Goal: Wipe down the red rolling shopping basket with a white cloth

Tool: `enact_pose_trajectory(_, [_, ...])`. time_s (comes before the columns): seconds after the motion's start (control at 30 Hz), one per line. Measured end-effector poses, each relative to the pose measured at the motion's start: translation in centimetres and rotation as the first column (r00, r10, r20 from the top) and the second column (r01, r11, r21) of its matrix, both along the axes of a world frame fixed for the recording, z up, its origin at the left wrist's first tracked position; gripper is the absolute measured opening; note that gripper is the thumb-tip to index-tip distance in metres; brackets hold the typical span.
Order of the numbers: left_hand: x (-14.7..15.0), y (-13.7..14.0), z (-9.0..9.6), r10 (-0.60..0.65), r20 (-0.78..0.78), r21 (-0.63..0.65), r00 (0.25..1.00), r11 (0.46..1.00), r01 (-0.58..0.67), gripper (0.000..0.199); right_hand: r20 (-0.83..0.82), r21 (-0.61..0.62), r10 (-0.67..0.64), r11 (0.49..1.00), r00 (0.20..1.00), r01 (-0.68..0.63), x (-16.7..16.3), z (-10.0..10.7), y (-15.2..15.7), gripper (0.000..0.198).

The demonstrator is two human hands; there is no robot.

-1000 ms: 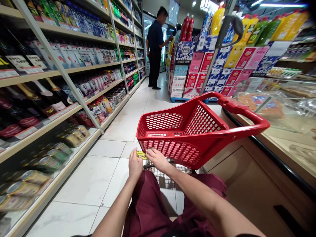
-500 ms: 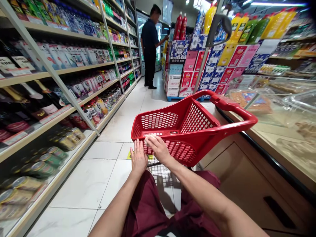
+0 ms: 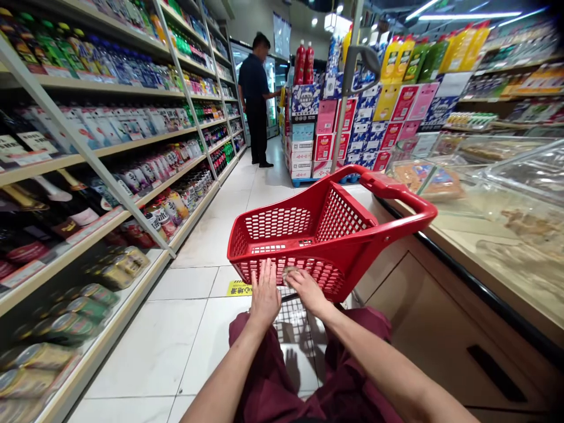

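Observation:
A red plastic shopping cart point(image 3: 282, 254) stands sideways in front of me, its basket bare inside. My right hand point(image 3: 308, 292) is closed on a small crumpled pale cloth point(image 3: 289, 272), pressed against the perforated near side of the basket. Part of the cloth is hidden under the fingers. To its left, my left hand point(image 3: 266, 298) is open, its fingers stretched out and pointing up at the same side panel. Whether its fingertips touch the plastic I cannot tell.
Shelves of bottles and cans point(image 3: 145, 182) line the left side. A glass-topped food counter point(image 3: 484, 211) stands on the right. Beyond the cart are stacked drink cartons point(image 3: 324, 147) on a blue pallet and a standing person point(image 3: 254, 100). A yellow floor sticker point(image 3: 238, 288) lies below.
My right hand has moved the cloth from the basket's upper rim down and to the right, onto the side panel. My left hand has also shifted right. The view has turned slightly.

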State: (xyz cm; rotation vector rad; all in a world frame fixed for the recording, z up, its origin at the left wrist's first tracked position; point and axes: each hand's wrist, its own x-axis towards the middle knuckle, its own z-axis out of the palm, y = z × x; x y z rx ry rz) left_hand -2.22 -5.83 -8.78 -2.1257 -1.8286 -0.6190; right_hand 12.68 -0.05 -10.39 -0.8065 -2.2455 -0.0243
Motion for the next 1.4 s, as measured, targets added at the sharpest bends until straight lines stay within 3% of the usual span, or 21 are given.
enact_pose_trajectory(0.2, [1.4, 0.5, 0.5, -0.029, -0.046, -0.013, 0.999, 1.0, 0.029, 0.07, -0.17, 0.072, -0.026, 0.997, 0.985, 0.038, 1.9, 1.5, 0.6, 0.036])
enact_pose_trajectory(0.4, [2.6, 1.1, 1.0, -0.094, -0.075, -0.023, 0.993, 0.995, 0.092, 0.068, -0.058, 0.008, -0.026, 1.0, 0.998, 0.026, 3.5, 0.8, 0.2, 0.031])
enact_pose_trajectory(0.57, [3.7, 1.5, 1.1, -0.129, -0.07, -0.02, 0.989, 0.992, 0.127, 0.067, -0.168, 0.056, -0.139, 0.987, 0.976, 0.151, 5.0, 1.5, 0.4, 0.036])
enact_pose_trajectory(0.7, [4.7, 1.8, 1.2, -0.178, -0.068, -0.012, 0.982, 0.984, 0.178, 0.066, -0.034, 0.021, -0.155, 0.988, 0.987, 0.156, 6.4, 0.2, 0.2, 0.032])
enact_pose_trajectory(0.8, [5.3, 2.0, 1.4, -0.201, -0.072, -0.008, 0.977, 0.979, 0.201, 0.065, -0.082, 0.034, -0.168, 0.985, 0.982, 0.172, 7.6, -0.3, 0.0, 0.033])
enact_pose_trajectory(0.9, [5.8, 2.3, 1.9, -0.2, -0.076, -0.005, 0.977, 0.98, 0.2, 0.064, -0.197, 0.055, -0.223, 0.97, 0.955, 0.237, 8.7, 0.2, 0.1, 0.035])
enact_pose_trajectory(1.07, [6.0, 3.0, 3.3, -0.164, -0.077, 0.018, 0.983, 0.986, 0.165, 0.065, -0.087, 0.011, -0.198, 0.98, 0.976, 0.199, 10.3, 0.5, 0.1, 0.03])
enact_pose_trajectory(1.23, [6.1, 4.2, 4.5, -0.122, -0.112, 0.019, 0.986, 0.992, 0.125, 0.065, -0.216, 0.112, -0.292, 0.94, 0.932, 0.321, 11.2, 2.2, 1.1, 0.033])
enact_pose_trajectory(1.4, [6.5, 4.6, 4.8, -0.078, -0.149, -0.028, 0.986, 0.997, 0.075, 0.068, -0.11, 0.126, -0.274, 0.95, 0.955, 0.287, 12.9, 3.1, 0.9, 0.033])
